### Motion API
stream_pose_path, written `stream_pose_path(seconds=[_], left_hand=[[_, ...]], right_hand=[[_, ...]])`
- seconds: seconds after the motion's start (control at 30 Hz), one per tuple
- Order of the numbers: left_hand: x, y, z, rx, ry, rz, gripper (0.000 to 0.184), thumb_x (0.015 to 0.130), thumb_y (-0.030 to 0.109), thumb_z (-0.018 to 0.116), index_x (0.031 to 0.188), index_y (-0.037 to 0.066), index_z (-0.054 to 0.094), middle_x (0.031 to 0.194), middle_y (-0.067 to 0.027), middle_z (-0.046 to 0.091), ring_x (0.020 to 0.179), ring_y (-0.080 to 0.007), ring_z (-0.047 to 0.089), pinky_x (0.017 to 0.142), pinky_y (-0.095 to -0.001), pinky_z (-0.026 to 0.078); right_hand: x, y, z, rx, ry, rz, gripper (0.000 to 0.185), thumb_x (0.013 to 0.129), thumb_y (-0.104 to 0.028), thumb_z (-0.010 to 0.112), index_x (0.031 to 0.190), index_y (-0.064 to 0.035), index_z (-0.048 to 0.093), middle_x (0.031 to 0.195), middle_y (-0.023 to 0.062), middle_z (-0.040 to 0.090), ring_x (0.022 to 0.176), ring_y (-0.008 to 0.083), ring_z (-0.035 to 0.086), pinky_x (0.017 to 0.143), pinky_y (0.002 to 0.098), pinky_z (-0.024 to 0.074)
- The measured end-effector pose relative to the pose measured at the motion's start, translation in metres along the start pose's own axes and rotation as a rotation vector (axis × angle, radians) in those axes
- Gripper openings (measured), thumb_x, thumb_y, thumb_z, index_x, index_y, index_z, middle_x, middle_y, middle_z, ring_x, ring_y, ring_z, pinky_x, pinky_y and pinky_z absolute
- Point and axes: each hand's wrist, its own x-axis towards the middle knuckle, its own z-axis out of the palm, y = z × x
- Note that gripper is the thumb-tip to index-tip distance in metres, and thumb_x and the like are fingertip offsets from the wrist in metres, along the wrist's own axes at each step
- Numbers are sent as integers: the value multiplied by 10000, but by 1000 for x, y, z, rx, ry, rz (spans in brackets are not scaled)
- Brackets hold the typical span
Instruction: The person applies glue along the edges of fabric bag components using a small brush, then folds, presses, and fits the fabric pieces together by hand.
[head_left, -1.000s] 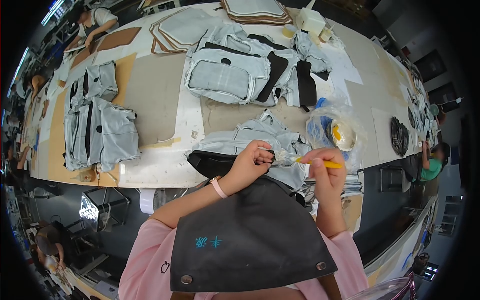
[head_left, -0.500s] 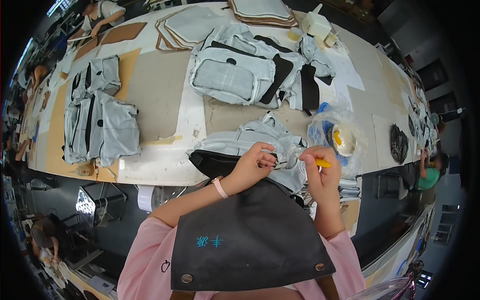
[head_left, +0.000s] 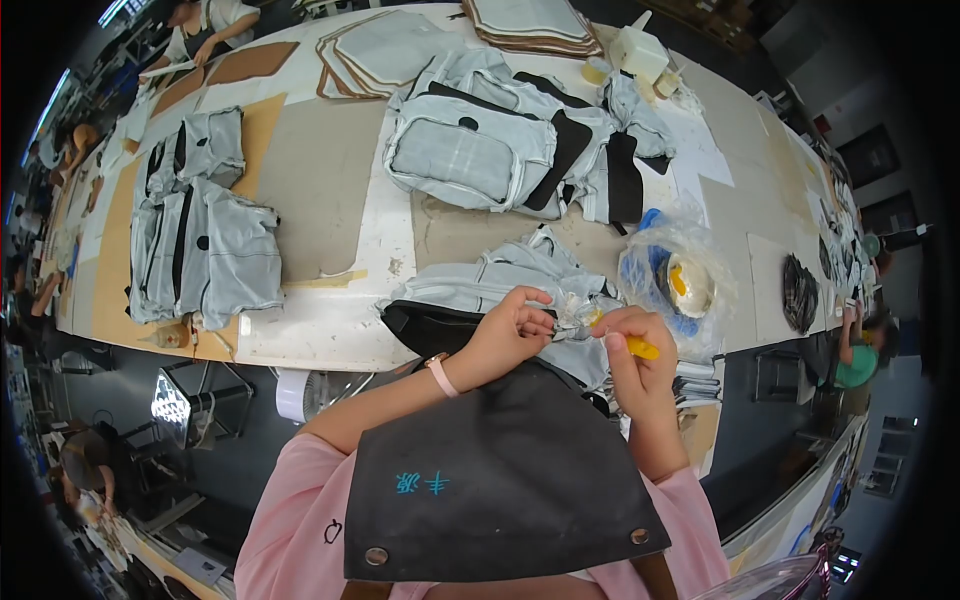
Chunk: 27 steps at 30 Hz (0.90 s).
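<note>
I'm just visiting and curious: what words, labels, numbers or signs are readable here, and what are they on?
"丰源", apparently, in blue characters on the dark apron.
The black outline mark on the pink sleeve isn't readable as text.
The watch is too small to show any numbers.
No other text is readable; anything on the background items is too small or blurred.

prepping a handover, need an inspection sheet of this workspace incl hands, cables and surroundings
Surface: large white table, partly sheeted in grey
Work items: pale grey fabric bag piece with black trim; yellow-handled tool
Clutter: crumpled clear plastic around round whitish bowl; black plastic bundle
Hands: left fingers at the bag piece; right fingers hold the tool
Cables: nothing seen on the table
Surroundings: person in green top; metal-framed stool
</note>
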Motion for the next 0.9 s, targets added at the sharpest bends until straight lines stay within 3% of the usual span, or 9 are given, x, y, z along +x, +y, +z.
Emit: stream_pose_path(seconds=[0.1, 0.5, 0.6, 0.7, 0.9], left_hand=[[0, -1, 0, -48, -3, 3, 465, 774, -71, 597, 1178, 55, 405, 964, -87, 585, 858, -101, 573, 771, -220, 468], [-1, 0, -1, -68, -13, -27, 467, 784, -61, 604, 1193, 58, 413, 978, -63, 575, 902, -97, 566, 817, -230, 457], [0, -1, -1, -72, -3, -8, 467, 767, -72, 598, 1175, 51, 408, 968, -86, 583, 853, -102, 574, 772, -218, 467], [1, -2, -1, -64, -2, -10, 469, 764, -75, 598, 1175, 50, 408, 967, -85, 580, 859, -104, 573, 773, -219, 468], [2, -3, -2, -83, -7, -17, 471, 763, -74, 600, 1175, 50, 409, 960, -76, 572, 854, -100, 562, 775, -221, 469]], right_hand=[[5, -3, 2, -110, -141, -46, 83, 802, 10, 571, 854, -18, 514, 780, 125, 613, 649, 251, 593, 602, 310, 461], [0, -4, -2, -68, -83, -36, 91, 785, 26, 555, 856, -18, 519, 783, 126, 614, 682, 267, 608, 630, 328, 474], [3, -7, -1, -76, -189, -27, 91, 785, 22, 558, 856, -19, 519, 784, 124, 617, 684, 263, 610, 634, 326, 476], [-1, -6, -2, -60, -110, -30, 88, 785, 21, 559, 852, -17, 518, 782, 122, 619, 681, 260, 611, 629, 327, 477], [1, -7, -2, -87, -217, -32, 100, 785, 25, 559, 865, -19, 517, 772, 128, 616, 672, 251, 611, 612, 315, 472]])
